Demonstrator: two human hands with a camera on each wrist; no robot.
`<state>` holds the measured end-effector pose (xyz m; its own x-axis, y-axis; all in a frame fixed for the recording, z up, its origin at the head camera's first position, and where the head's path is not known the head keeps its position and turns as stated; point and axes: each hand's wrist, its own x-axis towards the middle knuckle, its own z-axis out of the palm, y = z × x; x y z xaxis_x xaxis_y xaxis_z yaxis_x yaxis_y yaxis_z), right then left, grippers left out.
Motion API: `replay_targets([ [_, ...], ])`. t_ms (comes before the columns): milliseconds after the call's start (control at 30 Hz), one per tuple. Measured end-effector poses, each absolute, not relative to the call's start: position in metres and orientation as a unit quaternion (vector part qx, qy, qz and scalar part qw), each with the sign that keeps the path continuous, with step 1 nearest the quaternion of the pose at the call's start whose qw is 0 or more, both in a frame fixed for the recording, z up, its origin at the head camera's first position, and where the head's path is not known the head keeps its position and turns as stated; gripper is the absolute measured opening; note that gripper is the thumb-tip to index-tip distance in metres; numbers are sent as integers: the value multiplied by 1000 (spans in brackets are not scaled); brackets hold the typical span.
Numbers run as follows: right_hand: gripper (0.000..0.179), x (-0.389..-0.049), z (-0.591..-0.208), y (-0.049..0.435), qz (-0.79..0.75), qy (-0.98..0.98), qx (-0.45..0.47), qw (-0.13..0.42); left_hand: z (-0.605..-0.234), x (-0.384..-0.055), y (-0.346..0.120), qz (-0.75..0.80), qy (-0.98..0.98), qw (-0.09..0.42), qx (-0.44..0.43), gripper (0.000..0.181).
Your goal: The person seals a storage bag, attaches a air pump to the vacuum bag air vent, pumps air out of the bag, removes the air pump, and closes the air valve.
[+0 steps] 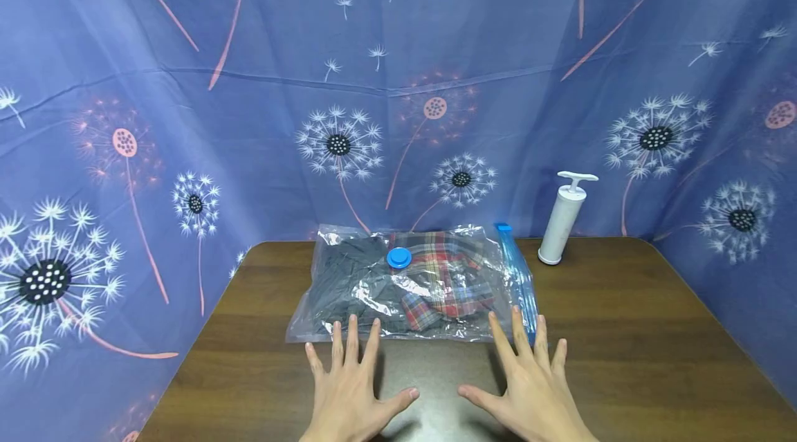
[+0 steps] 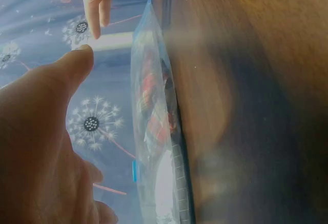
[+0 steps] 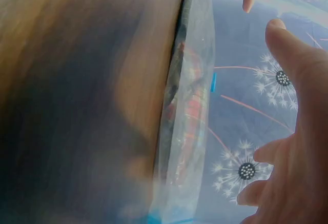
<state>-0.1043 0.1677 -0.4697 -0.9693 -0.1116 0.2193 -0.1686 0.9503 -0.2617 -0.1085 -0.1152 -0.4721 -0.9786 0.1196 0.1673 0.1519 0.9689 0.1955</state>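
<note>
A clear vacuum storage bag point(image 1: 367, 290) lies flat on the table, with a round blue valve cap point(image 1: 399, 258) on top. Folded inside are a dark garment point(image 1: 345, 276) and a red plaid shirt point(image 1: 445, 269). Blue zip edging point(image 1: 519, 283) runs down the bag's right end. My left hand point(image 1: 351, 387) is held over the table at the near left of the bag, fingers spread and empty. Mirroring it, my right hand point(image 1: 532, 383) spreads its fingers near the bag's right front corner, its fingertips overlapping the bag's edge in the head view.
Behind the bag's right end stands a white hand pump point(image 1: 562, 217) with a T-shaped handle, at the table's back edge. A blue dandelion-print cloth point(image 1: 268, 137) hangs around the back and sides of the brown wooden table point(image 1: 629, 331).
</note>
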Motion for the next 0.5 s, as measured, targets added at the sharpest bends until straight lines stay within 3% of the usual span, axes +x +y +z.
replay_targets([
  [500,115,-116,-472,197,152,-981,82,93,-467,-121,-93,-131,-983,36,-124,116],
])
